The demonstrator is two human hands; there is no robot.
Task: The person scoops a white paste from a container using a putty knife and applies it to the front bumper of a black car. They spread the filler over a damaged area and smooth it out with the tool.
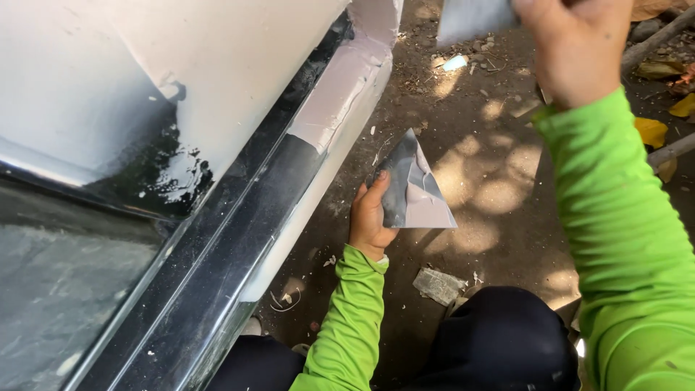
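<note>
Lime-green sleeves (615, 217) stand out against brown dirt ground (499, 239) dappled with pale sunlight. A grey-and-white folded sheet (414, 190) shows dark smudges. The car panel (181, 87) is white filler over glossy black, with yellow leaves (651, 132) lying beside dark trousers (499, 340).

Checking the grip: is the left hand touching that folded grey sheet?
Touching. The head view shows the left hand gripping the folded grey sheet, thumb on its face.

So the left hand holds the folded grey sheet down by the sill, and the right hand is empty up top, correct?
Not quite. The head view shows the right hand is not empty: it has a grip on a flat grey blade at the top edge. The left hand does hold the folded grey sheet down by the sill.
</note>
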